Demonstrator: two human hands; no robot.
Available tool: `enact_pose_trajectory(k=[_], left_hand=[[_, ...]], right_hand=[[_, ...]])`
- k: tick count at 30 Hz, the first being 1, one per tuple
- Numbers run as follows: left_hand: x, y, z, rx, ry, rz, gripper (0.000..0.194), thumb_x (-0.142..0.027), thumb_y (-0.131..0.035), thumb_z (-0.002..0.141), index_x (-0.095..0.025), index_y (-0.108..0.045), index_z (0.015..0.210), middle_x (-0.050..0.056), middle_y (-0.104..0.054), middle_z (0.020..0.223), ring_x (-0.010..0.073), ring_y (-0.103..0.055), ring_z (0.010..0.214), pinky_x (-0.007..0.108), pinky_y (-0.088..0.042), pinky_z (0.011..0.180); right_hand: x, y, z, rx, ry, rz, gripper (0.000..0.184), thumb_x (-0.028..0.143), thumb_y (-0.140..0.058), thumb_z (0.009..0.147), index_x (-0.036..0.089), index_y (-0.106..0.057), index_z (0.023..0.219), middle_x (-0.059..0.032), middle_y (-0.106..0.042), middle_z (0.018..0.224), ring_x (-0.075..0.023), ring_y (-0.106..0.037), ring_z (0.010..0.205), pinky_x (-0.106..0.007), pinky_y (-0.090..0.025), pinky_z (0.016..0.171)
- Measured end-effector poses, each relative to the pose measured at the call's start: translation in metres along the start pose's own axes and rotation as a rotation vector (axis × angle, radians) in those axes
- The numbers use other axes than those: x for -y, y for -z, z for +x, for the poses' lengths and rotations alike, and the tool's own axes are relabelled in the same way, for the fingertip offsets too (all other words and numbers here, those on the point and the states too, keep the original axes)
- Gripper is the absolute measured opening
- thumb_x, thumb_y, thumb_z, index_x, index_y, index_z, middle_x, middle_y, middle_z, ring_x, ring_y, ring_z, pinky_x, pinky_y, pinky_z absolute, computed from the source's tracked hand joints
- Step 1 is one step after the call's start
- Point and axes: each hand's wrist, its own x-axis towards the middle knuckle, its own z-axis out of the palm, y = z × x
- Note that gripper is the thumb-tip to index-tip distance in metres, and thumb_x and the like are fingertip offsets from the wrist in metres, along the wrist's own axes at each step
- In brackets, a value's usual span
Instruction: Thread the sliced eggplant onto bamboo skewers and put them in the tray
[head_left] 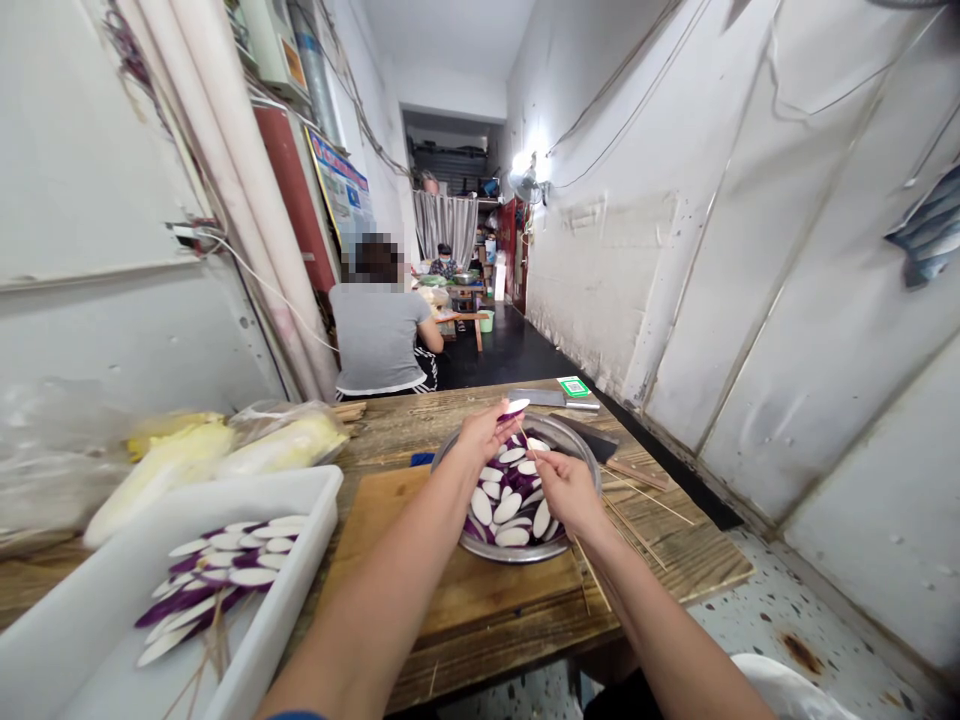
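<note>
My left hand (pixel 486 432) is closed on an eggplant slice (pixel 514 407), white-faced with a purple edge, held above the far side of a metal bowl. Pinched in my right hand (pixel 564 488) is a thin wooden skewer (pixel 525 437), its upper end at the slice; whether it has pierced the slice I cannot tell. Beneath both hands, the metal bowl (pixel 501 556) is full of cut eggplant slices (pixel 508 508). It rests partly on a wooden cutting board (pixel 382 520).
A white tray (pixel 319 530) at left holds skewered eggplant slices (pixel 217 560). Loose skewers (pixel 637 535) lie right of the bowl. Behind it are a knife (pixel 536 398) and a dark blade with a wooden handle (pixel 637 473). Plastic bags (pixel 285 440) lie back left. A person (pixel 382 330) sits beyond the table.
</note>
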Motion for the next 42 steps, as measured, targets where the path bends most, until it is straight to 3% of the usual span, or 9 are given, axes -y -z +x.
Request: enact_pose_trajectory(k=[11, 29, 36, 42], left_hand=[[0.0, 0.002, 0.002, -0.01, 0.009, 0.013, 0.012, -0.013, -0.066, 0.073, -0.009, -0.057, 0.08, 0.011, -0.066, 0.074, 0.0152, -0.066, 0.064, 0.023, -0.054, 0.061], [0.0, 0.001, 0.0, -0.012, -0.037, 0.13, 0.007, -0.01, -0.063, 0.074, -0.008, -0.059, 0.079, 0.012, -0.067, 0.073, 0.0167, -0.066, 0.063, 0.025, -0.054, 0.06], [-0.001, -0.002, -0.006, -0.007, -0.01, 0.147, 0.006, -0.008, -0.062, 0.074, -0.007, -0.058, 0.078, 0.011, -0.066, 0.072, 0.0171, -0.066, 0.062, 0.025, -0.054, 0.059], [-0.002, -0.002, -0.008, 0.002, 0.029, 0.167, 0.006, -0.008, -0.06, 0.076, -0.005, -0.058, 0.081, 0.012, -0.066, 0.072, 0.0174, -0.066, 0.061, 0.024, -0.055, 0.058]], right_hand=[[0.001, 0.0, 0.0, -0.011, -0.021, 0.063, 0.03, 0.031, -0.054, 0.069, 0.016, -0.072, 0.087, 0.0005, -0.054, 0.045, -0.014, -0.049, 0.046, -0.022, -0.034, 0.039], [0.0, 0.001, 0.0, 0.013, -0.025, -0.026, 0.032, 0.033, -0.052, 0.071, 0.016, -0.071, 0.09, -0.0011, -0.056, 0.046, -0.0161, -0.053, 0.047, -0.023, -0.038, 0.04], [0.001, 0.002, 0.0, 0.043, 0.02, -0.16, 0.041, 0.034, -0.044, 0.076, 0.008, -0.069, 0.097, -0.0028, -0.06, 0.052, -0.0146, -0.053, 0.05, -0.023, -0.04, 0.047], [-0.001, 0.002, 0.001, 0.033, 0.029, -0.157, 0.039, 0.032, -0.045, 0.076, 0.009, -0.069, 0.096, -0.0015, -0.056, 0.047, -0.0139, -0.051, 0.047, -0.022, -0.038, 0.044]])
